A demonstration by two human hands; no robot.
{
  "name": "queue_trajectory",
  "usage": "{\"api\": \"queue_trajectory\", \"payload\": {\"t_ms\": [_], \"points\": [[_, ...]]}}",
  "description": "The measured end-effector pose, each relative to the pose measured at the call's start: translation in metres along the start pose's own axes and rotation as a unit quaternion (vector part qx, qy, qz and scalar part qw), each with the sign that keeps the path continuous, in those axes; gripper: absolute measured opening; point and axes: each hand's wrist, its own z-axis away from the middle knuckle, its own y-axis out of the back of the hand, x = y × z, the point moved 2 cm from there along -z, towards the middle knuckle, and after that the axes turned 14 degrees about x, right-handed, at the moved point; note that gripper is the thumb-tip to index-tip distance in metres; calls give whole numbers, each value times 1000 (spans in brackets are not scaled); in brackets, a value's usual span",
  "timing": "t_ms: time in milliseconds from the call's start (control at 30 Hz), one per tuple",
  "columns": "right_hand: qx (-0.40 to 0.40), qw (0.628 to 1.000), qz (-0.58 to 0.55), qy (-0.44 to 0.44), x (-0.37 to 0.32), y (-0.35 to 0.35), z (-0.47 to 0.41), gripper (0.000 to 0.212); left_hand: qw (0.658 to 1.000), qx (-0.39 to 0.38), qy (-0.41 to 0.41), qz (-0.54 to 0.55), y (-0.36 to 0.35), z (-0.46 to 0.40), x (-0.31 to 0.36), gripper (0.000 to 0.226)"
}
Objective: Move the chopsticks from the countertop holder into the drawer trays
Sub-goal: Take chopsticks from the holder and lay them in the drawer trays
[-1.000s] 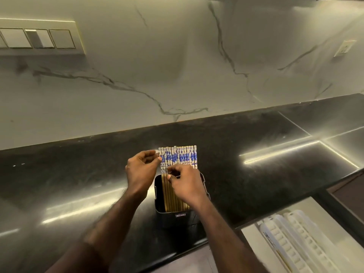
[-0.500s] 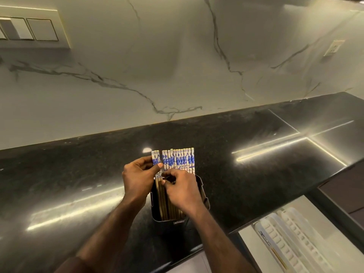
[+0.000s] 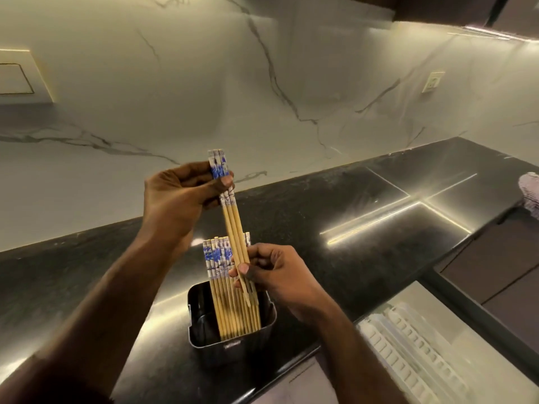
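We note left hand (image 3: pixel 178 199) pinching tops of lifted chopsticks (image 3: pixel 232 223); right hand (image 3: pixel 277 272) grips their tips above black holder (image 3: pixel 233 344) on countertop (image 3: pixel 379 205).

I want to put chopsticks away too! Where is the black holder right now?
The holder stands on the dark countertop at the bottom middle of the head view, just below both hands, left of the white drawer trays.

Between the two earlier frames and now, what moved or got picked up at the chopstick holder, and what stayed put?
The left hand has lifted a small bunch of chopsticks up out of the holder, pinching their patterned tops. The right hand now pinches their lower ends. The remaining chopsticks stay upright in the holder, which stays on the countertop; the drawer trays are untouched.
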Motion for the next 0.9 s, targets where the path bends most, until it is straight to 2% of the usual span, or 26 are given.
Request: {"api": "queue_trajectory", "payload": {"t_ms": [233, 500, 800, 900], "points": [[12, 1000, 4, 4, 5, 71, 41, 18, 999, -32, 23, 3, -60, 44, -9, 34], [63, 996, 56, -24, 37, 190, 119, 12, 988, -120, 89, -46, -151, 146, -61, 37], [148, 973, 113, -135, 91, 320, 196, 15, 960, -187, 205, -43, -251, 238, -157, 26], [160, 963, 113, -182, 115, 345, 204, 16, 946, -205, 244, -59, -272, 253, -194, 31]]}}
